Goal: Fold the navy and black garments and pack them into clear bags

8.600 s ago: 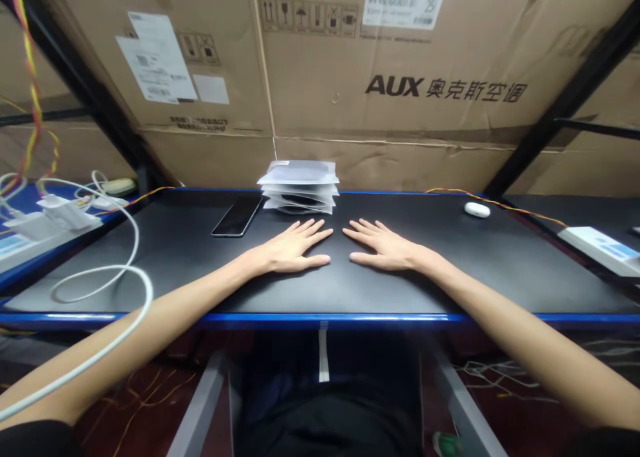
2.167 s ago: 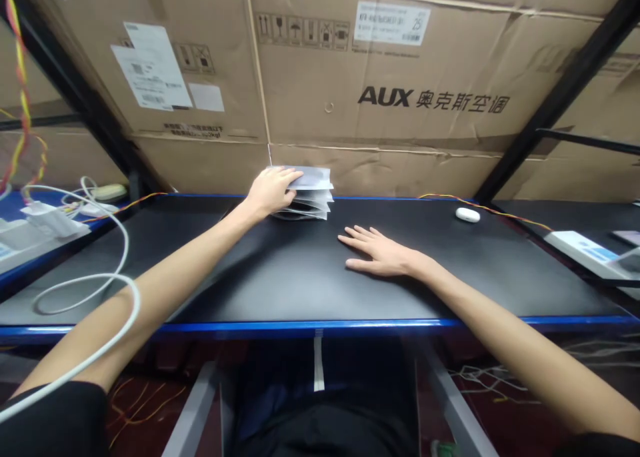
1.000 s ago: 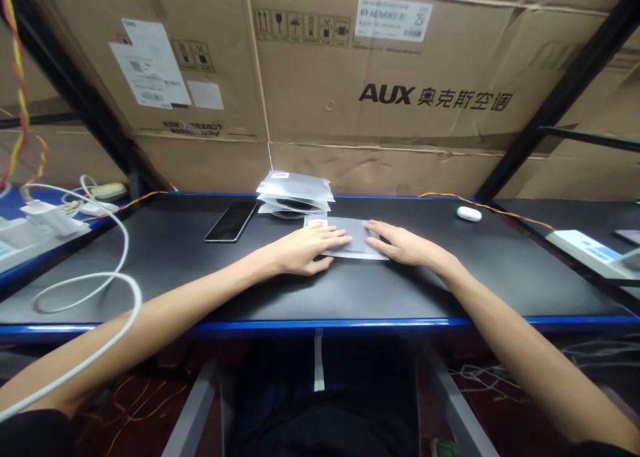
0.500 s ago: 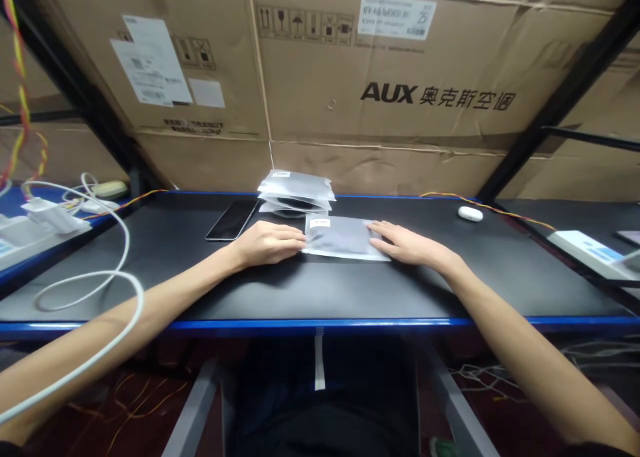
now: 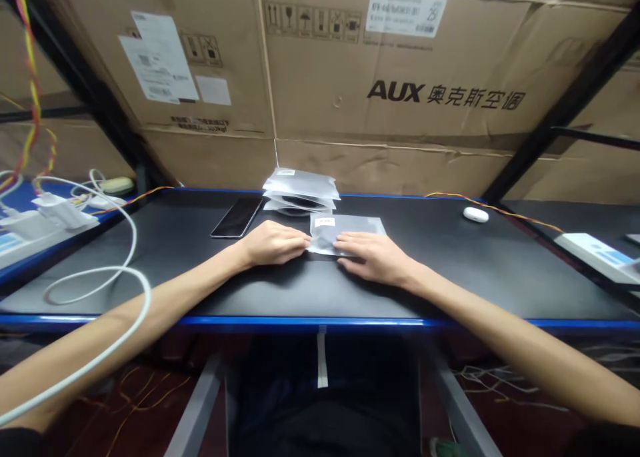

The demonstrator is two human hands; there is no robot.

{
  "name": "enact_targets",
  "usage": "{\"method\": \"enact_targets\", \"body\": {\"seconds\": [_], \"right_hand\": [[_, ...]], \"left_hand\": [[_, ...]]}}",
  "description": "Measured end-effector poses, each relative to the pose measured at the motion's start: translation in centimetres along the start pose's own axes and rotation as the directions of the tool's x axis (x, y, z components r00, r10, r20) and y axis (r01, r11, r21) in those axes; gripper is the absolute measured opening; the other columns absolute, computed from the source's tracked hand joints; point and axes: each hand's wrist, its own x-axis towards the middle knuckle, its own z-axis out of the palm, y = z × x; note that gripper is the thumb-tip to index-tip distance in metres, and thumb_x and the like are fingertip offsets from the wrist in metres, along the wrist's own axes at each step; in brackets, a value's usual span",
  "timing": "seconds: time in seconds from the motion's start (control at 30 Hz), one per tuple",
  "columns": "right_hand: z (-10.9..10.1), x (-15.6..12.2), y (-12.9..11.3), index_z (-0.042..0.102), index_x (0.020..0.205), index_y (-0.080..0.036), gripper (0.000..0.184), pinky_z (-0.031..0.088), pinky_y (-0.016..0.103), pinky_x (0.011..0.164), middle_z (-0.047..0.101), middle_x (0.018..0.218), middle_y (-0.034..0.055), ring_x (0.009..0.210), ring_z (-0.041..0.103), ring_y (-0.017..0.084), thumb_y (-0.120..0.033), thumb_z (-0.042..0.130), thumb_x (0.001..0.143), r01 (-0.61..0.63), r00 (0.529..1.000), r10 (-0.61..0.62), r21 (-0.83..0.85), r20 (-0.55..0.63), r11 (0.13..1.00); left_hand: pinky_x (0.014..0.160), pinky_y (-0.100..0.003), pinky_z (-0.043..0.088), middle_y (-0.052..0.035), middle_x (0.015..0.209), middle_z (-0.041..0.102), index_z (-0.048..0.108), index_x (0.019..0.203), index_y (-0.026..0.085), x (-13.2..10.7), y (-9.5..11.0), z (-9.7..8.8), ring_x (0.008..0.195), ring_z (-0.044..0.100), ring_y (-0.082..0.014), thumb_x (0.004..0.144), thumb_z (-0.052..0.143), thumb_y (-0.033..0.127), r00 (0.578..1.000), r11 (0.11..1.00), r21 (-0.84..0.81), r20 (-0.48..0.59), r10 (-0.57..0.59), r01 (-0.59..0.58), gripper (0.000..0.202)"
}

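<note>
A flat, translucent plastic bag (image 5: 324, 234) with a small white label lies on the black table mat, something dark showing through it. My left hand (image 5: 277, 242) pinches the bag's left edge, its fingers closed. Across the lower right part of the bag lies my right hand (image 5: 373, 256), palm down with fingers stretched out. Just behind, a stack of similar bags (image 5: 301, 185) rests on the mat, the top one also labelled. A dark-screened phone (image 5: 237, 218) is beside the stack, behind my left hand.
Large cardboard boxes (image 5: 320, 64) form a wall behind the table. A white power strip (image 5: 47, 224) and a looping white cable (image 5: 135, 297) are at the left. Toward the right lie a small white case (image 5: 475, 214) and another white strip (image 5: 595, 254). Black metal posts (image 5: 565, 104) flank the table.
My right hand has slid left from the bag's right edge onto its front middle part. My left hand stays at the left edge. The view has shifted slightly.
</note>
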Motion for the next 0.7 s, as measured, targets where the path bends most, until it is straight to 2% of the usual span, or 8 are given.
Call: {"method": "enact_targets", "body": {"seconds": [0.13, 0.23, 0.3, 0.4, 0.5, 0.7], "right_hand": [[1.4, 1.9, -1.8, 0.073, 0.117, -0.017, 0.029, 0.056, 0.036, 0.096, 0.075, 0.120, 0.0119, 0.110, 0.071, 0.025, -0.033, 0.057, 0.099, 0.071, 0.997, -0.077, -0.183, -0.024, 0.981], [1.7, 3.3, -2.9, 0.072, 0.110, -0.016, 0.033, 0.057, 0.034, 0.076, 0.077, 0.106, 0.0099, 0.093, 0.072, 0.023, -0.033, 0.043, 0.105, 0.119, 0.993, -0.115, -0.342, 0.033, 0.932], [1.8, 4.0, -3.4, 0.071, 0.105, -0.016, 0.037, 0.054, 0.033, 0.069, 0.076, 0.096, 0.0082, 0.083, 0.069, 0.021, -0.030, 0.037, 0.107, 0.138, 0.990, -0.120, -0.398, 0.069, 0.907], [2.0, 4.5, -3.7, 0.070, 0.099, -0.016, 0.034, 0.050, 0.031, 0.067, 0.074, 0.087, 0.0064, 0.076, 0.066, 0.019, -0.023, 0.038, 0.106, 0.149, 0.989, -0.124, -0.423, 0.087, 0.894], [2.0, 4.2, -3.4, 0.069, 0.096, -0.017, 0.029, 0.049, 0.031, 0.068, 0.074, 0.089, 0.0063, 0.077, 0.065, 0.019, -0.017, 0.041, 0.104, 0.175, 0.984, -0.146, -0.454, 0.099, 0.873], [0.3, 1.5, -1.9, 0.069, 0.092, -0.015, 0.027, 0.048, 0.030, 0.067, 0.075, 0.094, 0.0072, 0.079, 0.066, 0.018, -0.014, 0.044, 0.102, 0.206, 0.978, -0.185, -0.508, 0.093, 0.836]], "left_hand": [[0.072, -0.023, 0.059, -0.0024, 0.098, 0.079, 0.067, 0.094, 0.018, 0.1, 0.3, 0.0, 0.084, 0.077, -0.0154, 0.096, 0.057, 0.018, 1.000, 1.000, 0.012, 0.013, -0.009, 0.009, 0.010], [0.071, -0.023, 0.058, -0.0028, 0.098, 0.079, 0.067, 0.092, 0.018, 0.0, 0.3, 0.0, 0.085, 0.076, -0.0157, 0.096, 0.057, 0.019, 0.999, 1.000, 0.023, 0.032, -0.012, 0.011, 0.012], [0.069, -0.023, 0.058, -0.0030, 0.099, 0.079, 0.068, 0.091, 0.019, -0.1, 0.3, 0.0, 0.084, 0.076, -0.0156, 0.096, 0.057, 0.019, 0.999, 1.000, 0.028, 0.040, -0.010, 0.009, 0.012], [0.066, -0.023, 0.056, -0.0033, 0.101, 0.079, 0.069, 0.091, 0.019, -0.1, 0.4, 0.1, 0.083, 0.075, -0.0151, 0.095, 0.056, 0.018, 0.998, 0.999, 0.039, 0.058, -0.013, 0.011, 0.014], [0.065, -0.023, 0.055, -0.0028, 0.101, 0.079, 0.070, 0.087, 0.020, -0.1, 0.5, 0.2, 0.080, 0.074, -0.0144, 0.094, 0.054, 0.017, 0.994, 0.997, 0.071, 0.098, -0.039, 0.032, 0.017], [0.060, -0.025, 0.050, -0.0033, 0.100, 0.078, 0.066, 0.082, 0.018, -0.1, 0.1, 0.1, 0.069, 0.069, -0.0133, 0.093, 0.053, 0.016, 0.987, 0.989, 0.146, 0.150, -0.061, 0.039, 0.017]]}}
